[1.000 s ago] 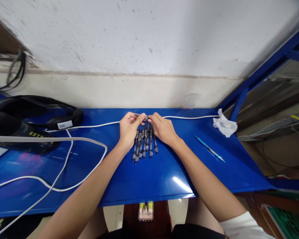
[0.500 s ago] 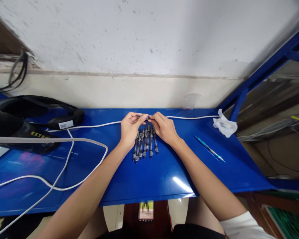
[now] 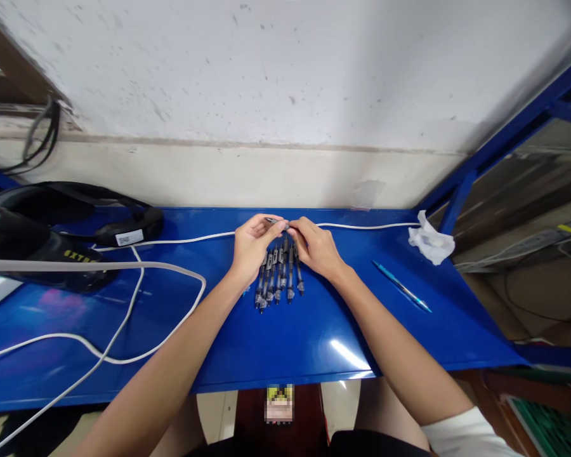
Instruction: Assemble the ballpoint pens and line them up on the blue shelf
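Between my two hands, above the back of the blue table, is a dark pen (image 3: 272, 220). My left hand (image 3: 254, 244) is closed around its left part, thumb on top. The fingertips of my right hand (image 3: 316, 244) pinch its right end, where a bit of clear wrapping seems to show. Just below my hands, several black pens with clear barrels (image 3: 276, 276) lie side by side in a row, clips towards the wall and tips towards me. My hands hide some of their upper ends.
To the right lies a blue pen (image 3: 401, 287), with crumpled white tissue (image 3: 431, 239) behind it. White cables (image 3: 124, 324) loop over the blue table (image 3: 285, 355) on the left, near a black headset (image 3: 76, 216). A blue metal frame (image 3: 461, 197) rises at the right.
My hands stay together on the pen, with only a slight shift of fingers and of the pen's tilt. The whole view has moved a little; the pens in the row lie as before.
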{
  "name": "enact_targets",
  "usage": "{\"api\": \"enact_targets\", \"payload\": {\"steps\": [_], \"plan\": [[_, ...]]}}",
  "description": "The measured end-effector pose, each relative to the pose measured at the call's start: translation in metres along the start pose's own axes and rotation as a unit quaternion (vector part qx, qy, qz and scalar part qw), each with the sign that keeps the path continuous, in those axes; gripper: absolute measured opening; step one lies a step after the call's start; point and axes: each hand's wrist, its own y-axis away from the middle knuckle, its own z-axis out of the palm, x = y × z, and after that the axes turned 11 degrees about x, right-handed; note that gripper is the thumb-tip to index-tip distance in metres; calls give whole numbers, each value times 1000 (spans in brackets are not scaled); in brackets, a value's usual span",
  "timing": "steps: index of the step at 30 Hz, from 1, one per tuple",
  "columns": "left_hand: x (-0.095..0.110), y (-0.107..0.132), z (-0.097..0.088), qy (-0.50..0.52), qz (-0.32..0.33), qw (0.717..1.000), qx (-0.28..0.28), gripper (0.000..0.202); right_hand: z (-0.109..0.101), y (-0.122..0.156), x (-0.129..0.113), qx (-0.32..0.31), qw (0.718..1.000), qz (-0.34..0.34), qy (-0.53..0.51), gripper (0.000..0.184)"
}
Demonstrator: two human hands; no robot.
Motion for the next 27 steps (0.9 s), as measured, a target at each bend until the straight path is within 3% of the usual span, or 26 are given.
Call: {"api": "enact_targets", "payload": {"steps": [4, 14, 27], "plan": [[-2, -6, -5, 11, -11, 998, 58, 32, -2, -1, -2, -5, 1000, 1, 3, 34], [8, -5, -4, 55, -37, 997, 39, 45, -4, -3, -3, 24, 998, 21, 56, 34], [8, -5, -4, 60, -22, 998, 26, 39, -4, -3, 0, 21, 998, 20, 64, 33]]}}
